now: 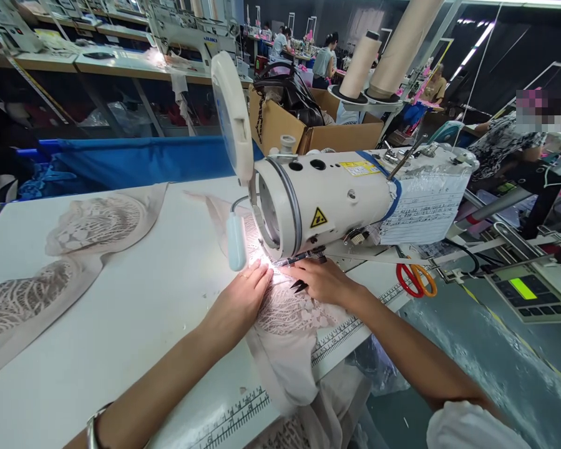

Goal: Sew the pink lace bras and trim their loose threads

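Observation:
Pale pink lace fabric (287, 308) lies under the head of a white sewing machine (329, 199), and its lower end hangs over the table's front edge. My left hand (247, 290) rests on the lace with fingers stretched flat, their tips close to the brightly lit needle area. On the other side, my right hand (324, 280) reaches under the machine head with its index finger on the fabric. Dark pointed blades of thread snips (299, 286) stick out from beneath that hand; their handle is hidden. Glare and the machine head hide the needle.
More lace pieces (105, 221) lie on the left of the white table (168, 274). Orange-handled scissors (415, 279) hang at the right, near a control panel (528, 290). Behind the machine stand a cardboard box (341, 137) and thread cones (359, 65). Other people work farther back.

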Tool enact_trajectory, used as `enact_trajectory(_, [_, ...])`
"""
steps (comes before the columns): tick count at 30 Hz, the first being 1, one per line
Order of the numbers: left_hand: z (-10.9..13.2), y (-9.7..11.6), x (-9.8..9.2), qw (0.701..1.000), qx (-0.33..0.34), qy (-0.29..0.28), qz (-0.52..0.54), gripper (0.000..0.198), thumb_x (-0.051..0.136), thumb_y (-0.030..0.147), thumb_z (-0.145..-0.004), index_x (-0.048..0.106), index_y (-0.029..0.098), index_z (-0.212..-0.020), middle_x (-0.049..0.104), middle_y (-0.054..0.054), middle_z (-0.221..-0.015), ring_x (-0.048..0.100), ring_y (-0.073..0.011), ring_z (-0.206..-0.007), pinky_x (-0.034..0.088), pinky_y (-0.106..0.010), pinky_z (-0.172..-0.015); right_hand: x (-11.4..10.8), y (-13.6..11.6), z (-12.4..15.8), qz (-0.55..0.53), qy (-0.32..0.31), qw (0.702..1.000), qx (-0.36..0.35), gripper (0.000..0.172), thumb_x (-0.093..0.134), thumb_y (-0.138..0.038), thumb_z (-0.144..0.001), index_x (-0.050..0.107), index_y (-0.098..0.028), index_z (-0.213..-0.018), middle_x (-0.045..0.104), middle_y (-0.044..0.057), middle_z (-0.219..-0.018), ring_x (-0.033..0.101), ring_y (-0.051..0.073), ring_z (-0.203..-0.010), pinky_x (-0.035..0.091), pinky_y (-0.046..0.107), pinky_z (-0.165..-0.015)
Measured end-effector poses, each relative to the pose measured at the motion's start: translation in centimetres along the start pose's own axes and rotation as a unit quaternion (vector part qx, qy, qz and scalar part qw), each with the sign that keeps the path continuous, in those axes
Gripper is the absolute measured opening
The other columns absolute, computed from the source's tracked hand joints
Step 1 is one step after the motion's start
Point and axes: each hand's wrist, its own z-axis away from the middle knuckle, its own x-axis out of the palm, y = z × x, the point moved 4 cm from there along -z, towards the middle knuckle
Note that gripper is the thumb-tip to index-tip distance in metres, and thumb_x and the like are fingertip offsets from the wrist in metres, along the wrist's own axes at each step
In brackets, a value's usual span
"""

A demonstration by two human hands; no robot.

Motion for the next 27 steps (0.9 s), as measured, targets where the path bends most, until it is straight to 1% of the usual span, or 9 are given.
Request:
enact_trajectory(6, [-0.4,-1.7,-1.2,0.998,-0.024,-0.026,0.052,0.047,0.032,0.001,-0.092,0.056,0.012,-0.131,0.062,-0.014,-0.136,0.055,-0.0284,-0.129,0.048,-0.05,-0.102,-0.4,-0.7,-0.1,-0.004,0.014,1.0,0.005,0.05,0.047,-0.007,-0.087,0.057,-0.026,-0.132,0.065,0.006,-0.12,0.062,0.02,-0.101,0.048,0.025,-0.074])
enact_trajectory(9, [-0.9,-0.6,-2.0,0.998,-0.043,-0.03,0.021,0.042,0.037,0.0,-0.09,0.059,0.009,-0.125,0.064,-0.017,-0.131,0.056,-0.0328,-0.126,0.052,-0.049,-0.094,-0.3,-0.8,-0.1,-0.014,0.022,1.0,0.01,0.051,0.048,-0.006,-0.086,0.057,-0.025,-0.132,0.065,0.006,-0.118,0.062,0.02,-0.099,0.048,0.025,-0.074])
enact_trajectory(12, [-1.1,1.6,-2.3,0.995,-0.069,0.023,0.066,0.041,0.035,0.001,-0.091,0.055,0.008,-0.125,0.062,-0.02,-0.127,0.058,-0.0301,-0.121,0.053,-0.046,-0.094,0.1,-0.6,-0.1,-0.031,0.039,0.999,0.01,0.055,0.05,-0.004,-0.082,0.057,-0.025,-0.132,0.066,0.005,-0.117,0.063,0.019,-0.097,0.049,0.025,-0.076])
enact_trajectory(14, [-1.1,2.8,-2.2,0.988,-0.083,0.047,0.124,0.036,0.037,0.007,-0.093,0.052,0.011,-0.126,0.063,-0.017,-0.121,0.061,-0.027,-0.113,0.055,-0.044,-0.093,0.4,-0.4,0.0,-0.051,0.063,0.997,0.002,0.055,0.051,-0.004,-0.08,0.059,-0.024,-0.13,0.066,0.005,-0.114,0.064,0.019,-0.096,0.049,0.024,-0.076])
enact_trajectory(17, [-1.0,3.4,-1.7,0.984,-0.082,0.025,0.158,0.024,0.043,0.012,-0.093,0.057,0.014,-0.113,0.064,-0.015,-0.112,0.062,-0.0282,-0.101,0.057,-0.045,-0.083,0.6,0.2,0.3,-0.083,0.132,0.987,-0.027,0.043,0.05,-0.005,-0.082,0.065,-0.022,-0.119,0.068,0.004,-0.107,0.065,0.017,-0.089,0.049,0.023,-0.074])
enact_trajectory(19, [-1.0,3.1,-1.7,0.983,-0.066,0.018,0.169,0.019,0.043,0.012,-0.094,0.059,0.014,-0.105,0.063,-0.016,-0.113,0.061,-0.0294,-0.103,0.056,-0.047,-0.084,0.7,0.4,0.7,-0.087,0.176,0.979,-0.05,0.035,0.049,-0.006,-0.082,0.068,-0.021,-0.107,0.068,0.004,-0.098,0.065,0.016,-0.083,0.049,0.023,-0.069])
enact_trajectory(21, [-1.0,2.6,-1.8,0.983,-0.049,0.029,0.175,0.021,0.041,0.011,-0.095,0.059,0.014,-0.105,0.063,-0.017,-0.116,0.058,-0.0306,-0.112,0.054,-0.049,-0.092,0.7,0.5,0.8,-0.074,0.198,0.975,-0.067,0.032,0.049,-0.004,-0.079,0.068,-0.021,-0.099,0.067,0.003,-0.092,0.064,0.016,-0.081,0.048,0.023,-0.066])
enact_trajectory(24, [-1.0,2.3,-2.0,0.984,-0.031,0.033,0.173,0.026,0.036,0.011,-0.098,0.061,0.013,-0.105,0.065,-0.017,-0.115,0.057,-0.0304,-0.117,0.05,-0.05,-0.1,0.4,0.1,0.9,-0.048,0.212,0.971,-0.096,0.032,0.047,-0.001,-0.078,0.068,-0.02,-0.093,0.068,0.006,-0.105,0.063,0.018,-0.087,0.05,0.027,-0.07])
enact_trajectory(27, [-1.0,2.0,-2.1,0.983,-0.039,0.016,0.178,0.027,0.036,0.018,-0.1,0.062,0.013,-0.108,0.066,-0.015,-0.111,0.06,-0.0288,-0.11,0.052,-0.048,-0.096,-0.1,-0.6,0.9,-0.034,0.238,0.959,-0.148,0.031,0.044,-0.001,-0.084,0.068,-0.02,-0.093,0.069,0.007,-0.116,0.06,0.021,-0.099,0.051,0.033,-0.081])
